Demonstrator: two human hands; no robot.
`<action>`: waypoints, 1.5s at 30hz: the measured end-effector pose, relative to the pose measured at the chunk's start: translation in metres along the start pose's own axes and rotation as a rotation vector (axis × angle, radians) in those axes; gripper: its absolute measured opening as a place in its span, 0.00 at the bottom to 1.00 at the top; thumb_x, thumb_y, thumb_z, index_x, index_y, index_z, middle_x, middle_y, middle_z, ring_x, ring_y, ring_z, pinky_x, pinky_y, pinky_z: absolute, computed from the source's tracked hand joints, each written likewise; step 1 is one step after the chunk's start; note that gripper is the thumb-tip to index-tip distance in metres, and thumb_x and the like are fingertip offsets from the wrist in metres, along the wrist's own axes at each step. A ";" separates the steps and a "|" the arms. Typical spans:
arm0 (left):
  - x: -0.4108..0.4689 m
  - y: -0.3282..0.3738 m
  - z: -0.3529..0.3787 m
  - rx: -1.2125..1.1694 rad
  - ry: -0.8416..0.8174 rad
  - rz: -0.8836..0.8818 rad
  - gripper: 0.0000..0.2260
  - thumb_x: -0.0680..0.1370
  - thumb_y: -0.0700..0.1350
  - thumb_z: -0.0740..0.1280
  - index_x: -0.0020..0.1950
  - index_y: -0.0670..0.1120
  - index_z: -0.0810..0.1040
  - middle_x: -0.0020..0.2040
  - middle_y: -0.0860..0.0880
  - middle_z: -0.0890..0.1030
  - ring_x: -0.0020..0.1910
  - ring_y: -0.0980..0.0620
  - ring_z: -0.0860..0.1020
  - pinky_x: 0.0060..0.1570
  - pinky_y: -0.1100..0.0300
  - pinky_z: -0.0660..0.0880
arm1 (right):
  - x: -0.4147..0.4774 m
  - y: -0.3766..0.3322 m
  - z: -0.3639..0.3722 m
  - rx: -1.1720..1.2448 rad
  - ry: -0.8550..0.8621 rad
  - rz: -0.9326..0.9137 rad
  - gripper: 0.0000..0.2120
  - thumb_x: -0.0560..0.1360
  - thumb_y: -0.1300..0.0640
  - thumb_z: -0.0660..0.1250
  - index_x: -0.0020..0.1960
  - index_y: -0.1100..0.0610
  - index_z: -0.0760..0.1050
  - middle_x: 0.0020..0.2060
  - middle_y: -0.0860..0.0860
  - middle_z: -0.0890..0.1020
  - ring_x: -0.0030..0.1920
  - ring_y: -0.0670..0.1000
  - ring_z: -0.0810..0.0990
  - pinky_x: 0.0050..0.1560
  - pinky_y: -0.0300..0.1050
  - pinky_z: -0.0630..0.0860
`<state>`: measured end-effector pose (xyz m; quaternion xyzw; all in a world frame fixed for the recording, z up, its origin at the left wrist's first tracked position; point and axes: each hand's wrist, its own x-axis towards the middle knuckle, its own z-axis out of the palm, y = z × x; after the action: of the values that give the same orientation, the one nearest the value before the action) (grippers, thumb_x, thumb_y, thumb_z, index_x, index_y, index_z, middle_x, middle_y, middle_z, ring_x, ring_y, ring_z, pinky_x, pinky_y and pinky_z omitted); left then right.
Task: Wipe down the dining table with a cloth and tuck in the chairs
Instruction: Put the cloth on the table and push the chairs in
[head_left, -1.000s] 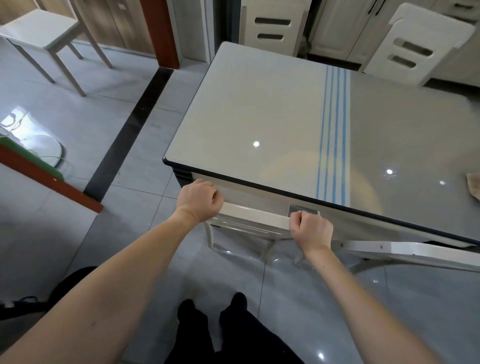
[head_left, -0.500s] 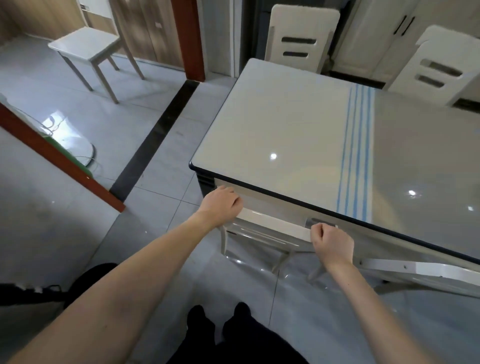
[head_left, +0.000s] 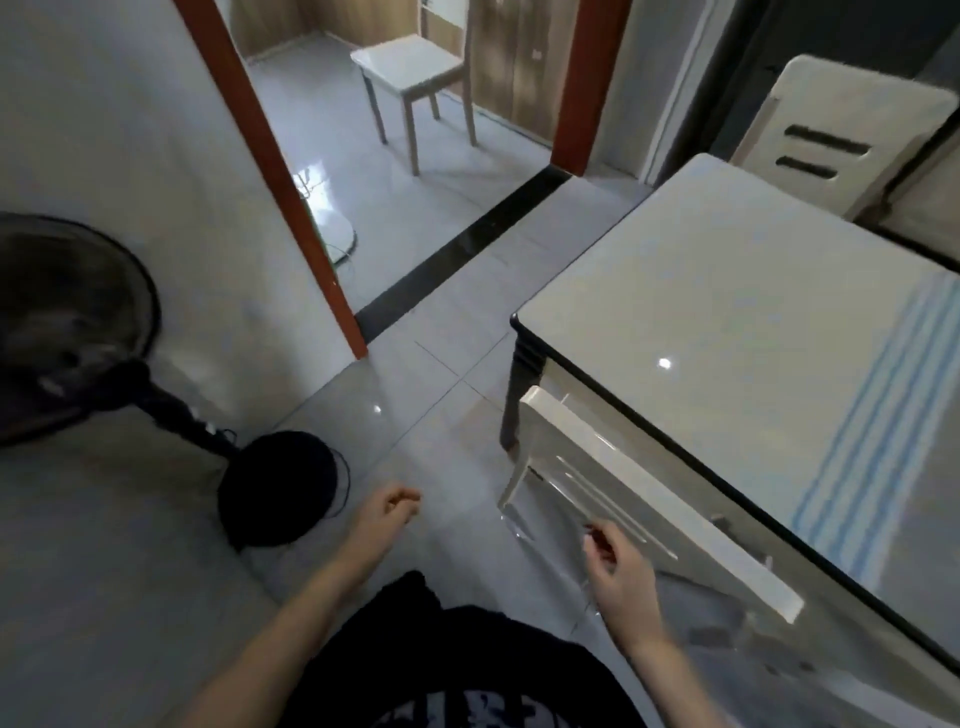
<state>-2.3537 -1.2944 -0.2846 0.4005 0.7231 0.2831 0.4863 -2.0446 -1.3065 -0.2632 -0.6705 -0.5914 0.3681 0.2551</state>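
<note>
The glossy dining table (head_left: 727, 322) with blue stripes fills the right side. A cream chair (head_left: 649, 499) stands pushed under its near edge, only the top rail of the backrest showing. My left hand (head_left: 387, 512) hangs over the floor left of that chair, fingers loosely curled, holding nothing. My right hand (head_left: 618, 566) hovers just in front of the chair back, fingers loosely curled and apart from it. A second cream chair (head_left: 831, 140) stands at the table's far end. No cloth is in view.
A black standing fan (head_left: 67, 332) with its round base (head_left: 275, 488) stands at the left beside a white wall. A small white stool (head_left: 410, 67) sits beyond the red-framed doorway (head_left: 280, 171). Grey tiled floor lies between fan and table.
Both hands have let go of the chair's top rail and drawn back from it. The view has swung left, bringing the fan and doorway into sight.
</note>
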 end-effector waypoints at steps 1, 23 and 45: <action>-0.009 -0.021 -0.013 -0.047 0.041 -0.112 0.08 0.79 0.38 0.62 0.44 0.44 0.79 0.40 0.44 0.81 0.41 0.48 0.77 0.39 0.62 0.72 | 0.006 0.008 0.014 -0.016 -0.115 0.075 0.05 0.77 0.60 0.67 0.49 0.50 0.77 0.42 0.47 0.82 0.43 0.44 0.80 0.45 0.32 0.73; 0.159 -0.067 -0.260 -0.125 0.189 -0.450 0.11 0.79 0.37 0.62 0.40 0.43 0.80 0.37 0.42 0.80 0.38 0.44 0.77 0.41 0.56 0.72 | 0.207 -0.126 0.199 0.255 -0.216 0.465 0.08 0.79 0.60 0.63 0.45 0.59 0.80 0.39 0.56 0.84 0.41 0.55 0.83 0.42 0.47 0.78; 0.506 0.144 -0.285 0.053 -0.033 -0.327 0.11 0.80 0.35 0.58 0.45 0.38 0.80 0.37 0.40 0.80 0.35 0.44 0.75 0.35 0.57 0.71 | 0.516 -0.190 0.201 0.446 0.035 0.672 0.09 0.79 0.60 0.62 0.43 0.59 0.78 0.38 0.57 0.81 0.35 0.51 0.77 0.34 0.41 0.73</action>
<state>-2.6789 -0.7930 -0.3061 0.2949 0.7778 0.1746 0.5268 -2.3043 -0.7865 -0.3347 -0.7610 -0.2405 0.5390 0.2695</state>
